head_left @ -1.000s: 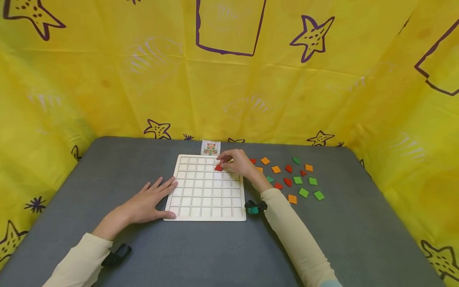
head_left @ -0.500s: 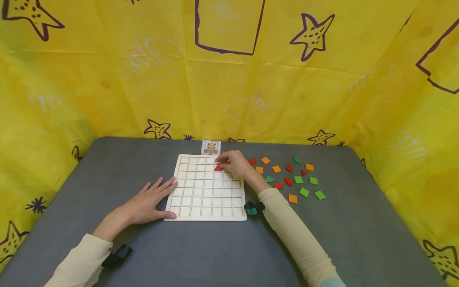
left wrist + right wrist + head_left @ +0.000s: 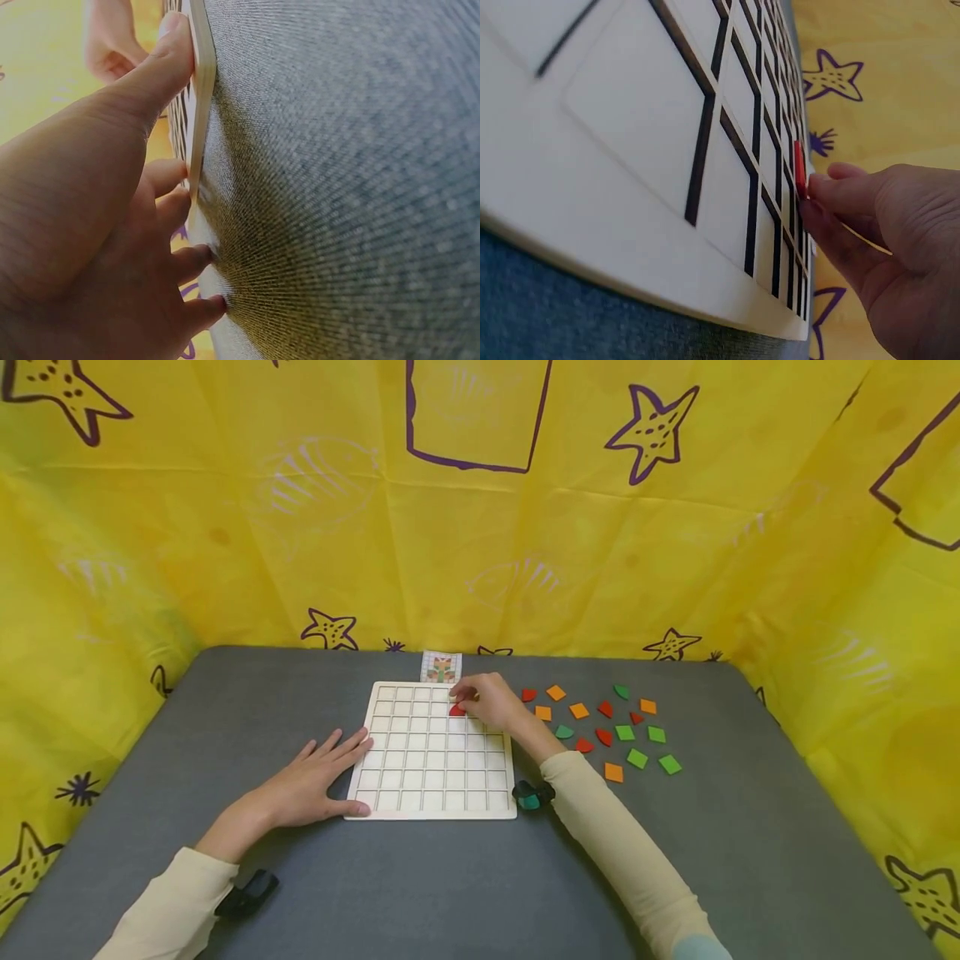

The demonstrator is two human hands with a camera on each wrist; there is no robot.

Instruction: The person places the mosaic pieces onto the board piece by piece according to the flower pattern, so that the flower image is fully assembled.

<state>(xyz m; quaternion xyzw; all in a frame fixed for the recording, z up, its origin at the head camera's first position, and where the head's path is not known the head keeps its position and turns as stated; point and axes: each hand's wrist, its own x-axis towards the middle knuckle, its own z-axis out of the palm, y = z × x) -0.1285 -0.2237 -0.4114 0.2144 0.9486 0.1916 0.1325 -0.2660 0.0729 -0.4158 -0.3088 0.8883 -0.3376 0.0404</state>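
Observation:
A pale wooden grid board [image 3: 432, 781] lies flat on the table in the head view. My left hand [image 3: 311, 783] rests at its left side with fingers spread, thumb on the near left corner; the left wrist view shows the thumb [image 3: 154, 71] over the board's edge. Near the board's far right part, my right hand [image 3: 491, 703] pinches a red tile [image 3: 456, 711] with one rounded side. Seen from the right wrist, this red tile [image 3: 799, 166] stands out at the grid ridges, thumb and fingertip at its edge. The fingers partly cover it in the head view.
Right of the board lie several loose tiles: orange squares such as this tile [image 3: 613, 772], green squares like this tile [image 3: 637, 759], and red and green curved ones. A small printed pattern card [image 3: 441, 667] lies behind the board. A yellow curtain [image 3: 300, 527] surrounds the grey table [image 3: 420, 893].
My right wrist has shifted slightly left, while the fingers and the red tile stay over the same spot on the board. My left hand has not moved.

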